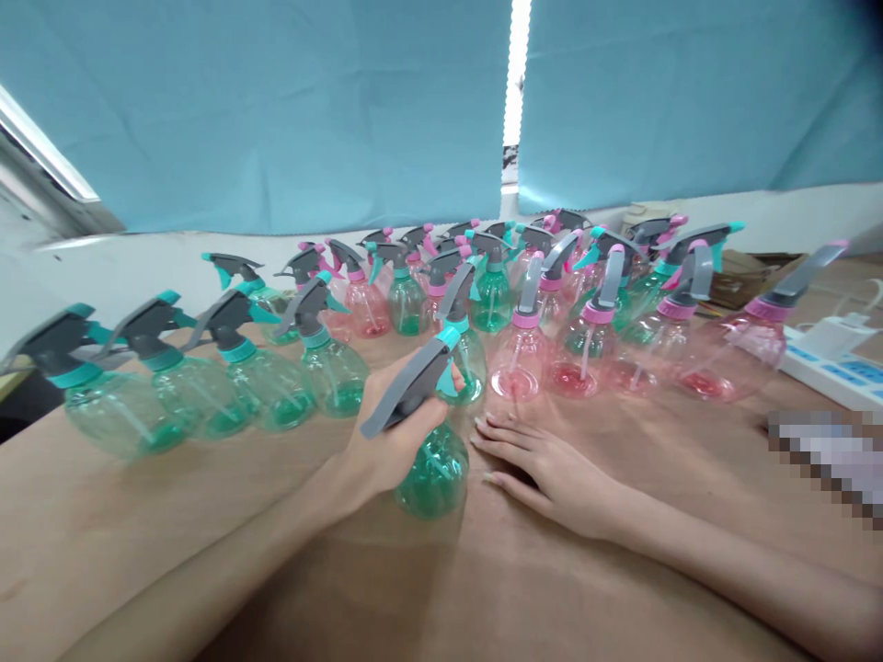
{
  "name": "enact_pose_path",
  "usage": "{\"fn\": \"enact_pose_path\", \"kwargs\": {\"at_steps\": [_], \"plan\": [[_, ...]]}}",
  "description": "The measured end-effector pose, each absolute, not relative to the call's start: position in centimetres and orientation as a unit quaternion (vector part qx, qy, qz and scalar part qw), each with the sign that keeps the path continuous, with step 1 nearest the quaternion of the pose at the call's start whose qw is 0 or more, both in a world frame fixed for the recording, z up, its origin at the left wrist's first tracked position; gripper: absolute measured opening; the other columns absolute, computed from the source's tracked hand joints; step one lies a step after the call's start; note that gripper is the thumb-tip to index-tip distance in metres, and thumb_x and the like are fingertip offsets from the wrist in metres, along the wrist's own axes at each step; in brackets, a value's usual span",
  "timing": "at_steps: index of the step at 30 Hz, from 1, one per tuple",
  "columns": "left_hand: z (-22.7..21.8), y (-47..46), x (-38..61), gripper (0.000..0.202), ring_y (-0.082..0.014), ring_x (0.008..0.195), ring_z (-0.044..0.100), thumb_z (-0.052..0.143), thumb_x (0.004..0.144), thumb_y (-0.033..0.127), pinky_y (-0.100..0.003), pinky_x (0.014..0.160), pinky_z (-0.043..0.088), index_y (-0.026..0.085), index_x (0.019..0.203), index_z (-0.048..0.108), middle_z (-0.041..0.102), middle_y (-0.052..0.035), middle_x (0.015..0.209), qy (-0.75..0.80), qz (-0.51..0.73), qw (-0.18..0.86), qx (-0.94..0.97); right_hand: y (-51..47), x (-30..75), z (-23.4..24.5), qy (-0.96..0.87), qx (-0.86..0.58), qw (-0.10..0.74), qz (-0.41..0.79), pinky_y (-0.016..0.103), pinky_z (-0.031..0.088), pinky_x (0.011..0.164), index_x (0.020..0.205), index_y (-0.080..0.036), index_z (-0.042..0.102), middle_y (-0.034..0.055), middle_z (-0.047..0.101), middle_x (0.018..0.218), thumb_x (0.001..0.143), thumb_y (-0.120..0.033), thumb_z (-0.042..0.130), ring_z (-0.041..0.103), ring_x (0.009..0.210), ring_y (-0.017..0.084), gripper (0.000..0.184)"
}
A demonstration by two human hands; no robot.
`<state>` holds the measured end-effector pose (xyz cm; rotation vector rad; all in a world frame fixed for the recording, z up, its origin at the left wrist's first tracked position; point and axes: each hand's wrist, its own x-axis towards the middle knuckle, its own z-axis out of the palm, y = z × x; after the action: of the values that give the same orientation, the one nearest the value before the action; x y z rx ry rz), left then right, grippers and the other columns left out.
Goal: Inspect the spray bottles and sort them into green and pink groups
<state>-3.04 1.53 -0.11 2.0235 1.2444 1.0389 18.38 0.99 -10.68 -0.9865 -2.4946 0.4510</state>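
My left hand (396,441) is wrapped round the neck of a green spray bottle (434,473) with a grey and teal trigger head. The bottle is tilted slightly, close in front of me; whether its base touches the table cannot be told. My right hand (544,464) lies on the brown table top (386,588) just right of that bottle, fingers stretched out and holding nothing. Just beyond the hands stand another green spray bottle (470,363) and a pink spray bottle (517,363) with a pink collar.
Several green spray bottles (335,377) form a row on the left, and several pink ones (641,349) on the right. More of both colours crowd behind. At the right are a white power strip (834,368) and a pixelated object (828,450). A blue curtain (310,110) hangs behind.
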Motion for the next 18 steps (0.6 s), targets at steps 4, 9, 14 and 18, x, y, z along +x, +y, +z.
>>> {"fn": "enact_pose_path", "kwargs": {"at_steps": [4, 9, 14, 18], "plan": [[-0.28, 1.56, -3.16, 0.008, -0.0210, 0.079, 0.061, 0.051, 0.081, 0.021, -0.036, 0.073, 0.049, 0.023, 0.081, 0.058, 0.063, -0.0010, 0.082, 0.450, 0.396, 0.297, 0.743, 0.98, 18.36, -10.64, -0.897, -0.353, 0.211, 0.161, 0.049, 0.034, 0.113, 0.140, -0.020, 0.050, 0.0085, 0.049, 0.145, 0.098, -0.040, 0.044, 0.040, 0.137, 0.026, 0.046], [-0.66, 1.52, -3.12, 0.009, -0.0198, 0.078, 0.060, 0.051, 0.083, 0.022, -0.035, 0.075, 0.049, 0.023, 0.086, 0.060, 0.062, -0.0005, 0.080, 0.450, 0.409, 0.313, 0.730, 0.92, 18.35, -10.64, -0.894, -0.356, 0.217, 0.163, 0.048, 0.034, 0.113, 0.139, -0.021, 0.050, 0.0082, 0.049, 0.145, 0.098, -0.041, 0.044, 0.040, 0.137, 0.026, 0.046], [-0.74, 1.42, -2.81, 0.008, -0.0153, 0.064, 0.055, 0.052, 0.083, 0.024, -0.031, 0.067, 0.047, 0.023, 0.085, 0.059, 0.057, 0.0031, 0.070, 0.469, 0.407, 0.280, 0.732, 0.87, 18.37, -10.58, -0.898, -0.358, 0.206, 0.152, 0.048, 0.036, 0.111, 0.139, -0.019, 0.050, 0.0098, 0.050, 0.144, 0.098, -0.046, 0.043, 0.041, 0.136, 0.027, 0.050], [-0.77, 1.35, -2.68, 0.008, -0.0149, 0.067, 0.055, 0.051, 0.082, 0.019, -0.029, 0.063, 0.044, 0.022, 0.080, 0.058, 0.056, 0.0038, 0.069, 0.479, 0.415, 0.238, 0.736, 0.27, 18.20, -10.21, -0.887, -0.378, 0.218, 0.152, 0.049, 0.044, 0.103, 0.139, -0.018, 0.046, 0.0135, 0.054, 0.140, 0.094, -0.051, 0.050, 0.052, 0.127, 0.029, 0.056]]}}
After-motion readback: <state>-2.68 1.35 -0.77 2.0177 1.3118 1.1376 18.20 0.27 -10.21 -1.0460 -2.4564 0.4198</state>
